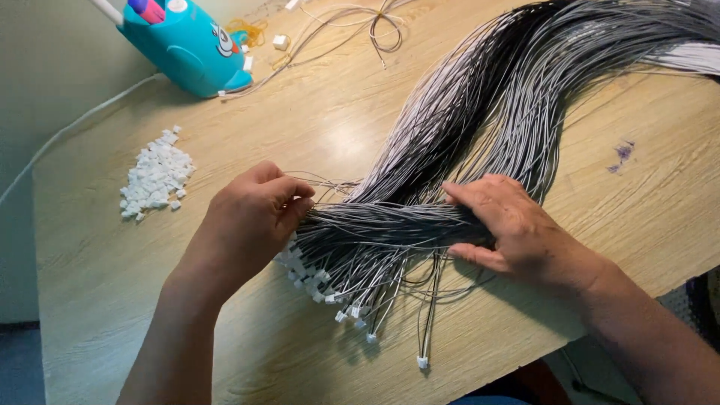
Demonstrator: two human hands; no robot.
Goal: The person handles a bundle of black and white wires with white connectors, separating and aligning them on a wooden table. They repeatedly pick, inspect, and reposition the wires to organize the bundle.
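A thick bundle of thin grey and black wires [480, 127] runs from the top right down to the middle of the wooden table [112, 270]. Its near ends carry small white plastic connectors [330, 296], fanned out toward the table's front edge. My left hand [247, 217] pinches a few wire ends at the bundle's left tip, fingers closed on them. My right hand [517, 225] lies over the bundle and presses it down, fingers wrapped around the wires.
A heap of small loose white connectors [156, 176] lies at the left. A turquoise pen holder [187, 41] stands at the back left, with a few separate wires [352, 22] and a white cable beside it. A purple stain [622, 154] marks the right side.
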